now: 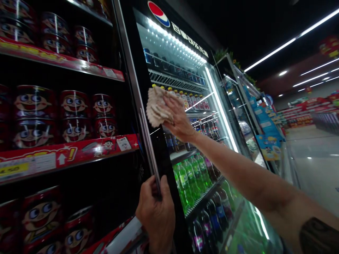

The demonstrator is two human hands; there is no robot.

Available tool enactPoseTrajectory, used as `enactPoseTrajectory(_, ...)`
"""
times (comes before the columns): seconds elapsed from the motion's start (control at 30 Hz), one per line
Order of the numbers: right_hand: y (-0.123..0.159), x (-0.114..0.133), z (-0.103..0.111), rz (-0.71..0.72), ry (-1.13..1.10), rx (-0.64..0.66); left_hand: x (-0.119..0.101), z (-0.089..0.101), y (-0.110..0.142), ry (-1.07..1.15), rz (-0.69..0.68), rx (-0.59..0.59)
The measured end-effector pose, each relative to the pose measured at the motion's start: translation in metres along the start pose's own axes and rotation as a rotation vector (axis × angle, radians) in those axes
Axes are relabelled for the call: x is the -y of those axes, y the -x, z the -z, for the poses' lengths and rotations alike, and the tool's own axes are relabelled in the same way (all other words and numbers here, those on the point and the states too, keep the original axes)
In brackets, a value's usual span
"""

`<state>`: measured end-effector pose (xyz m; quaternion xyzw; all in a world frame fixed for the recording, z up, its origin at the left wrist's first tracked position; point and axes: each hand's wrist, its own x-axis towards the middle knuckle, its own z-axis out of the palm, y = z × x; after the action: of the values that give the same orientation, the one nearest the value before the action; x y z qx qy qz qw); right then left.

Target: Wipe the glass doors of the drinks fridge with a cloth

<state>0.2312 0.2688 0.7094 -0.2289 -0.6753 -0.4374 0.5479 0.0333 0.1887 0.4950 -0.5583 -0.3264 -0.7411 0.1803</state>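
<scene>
My right hand (180, 114) reaches across the glass door of a lit drinks fridge (190, 40). It presses a cream-coloured cleaning cloth (157, 107) with a scalloped edge against the door near its dark left frame. Below it, my left hand (157, 211) is closed round the lower end of the long metal door handle (148, 141). Behind the glass stand green soda bottles (189, 173), yellow-capped bottles (189, 98) and dark bottles (209, 222) on wire shelves. The door looks closed, though its lower edge is out of view.
On the left, shelves with red edge strips (92, 150) hold red cartoon-face cans (75, 109), close to my left hand. More glass cabinets with a blue poster (267, 146) continue to the right. Beyond lies a tiled aisle (312, 158) with stocked shelves.
</scene>
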Motion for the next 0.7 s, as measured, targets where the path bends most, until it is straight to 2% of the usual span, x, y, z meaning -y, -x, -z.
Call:
enactPoseTrajectory(0.07,-0.015,-0.058,-0.002,-0.138,0.014,-0.098,-0.001,-0.001,0.000,-0.002,-0.005,-0.028)
enactPoseTrajectory(0.1,-0.013,-0.085,-0.001,-0.221,0.020,-0.149,-0.001,-0.001,0.000,-0.011,-0.009,-0.039)
enactPoseTrajectory(0.2,0.025,-0.149,0.011,-0.557,0.013,-0.265,-0.001,-0.001,0.001,-0.024,-0.026,-0.057)
enactPoseTrajectory(0.3,0.080,-0.175,0.023,-0.894,0.018,-0.323,-0.001,-0.001,0.002,-0.017,-0.043,-0.054)
enactPoseTrajectory(0.4,0.108,-0.164,0.021,-1.058,0.055,-0.348,0.001,-0.001,0.003,-0.028,-0.058,-0.059)
enactPoseTrajectory(0.47,0.101,-0.137,0.013,-0.998,0.049,-0.351,0.002,-0.002,0.003,-0.036,-0.052,-0.060)
enactPoseTrajectory(0.5,0.089,-0.119,0.008,-0.887,0.030,-0.349,0.003,-0.002,0.003,-0.041,-0.046,-0.058)
enactPoseTrajectory(0.63,0.015,-0.034,-0.006,-0.190,-0.049,-0.278,0.002,-0.001,0.003,-0.065,-0.043,-0.066)
enactPoseTrajectory(0.7,-0.028,-0.009,-0.010,0.047,-0.014,-0.187,0.001,0.001,0.002,-0.085,-0.032,-0.062)
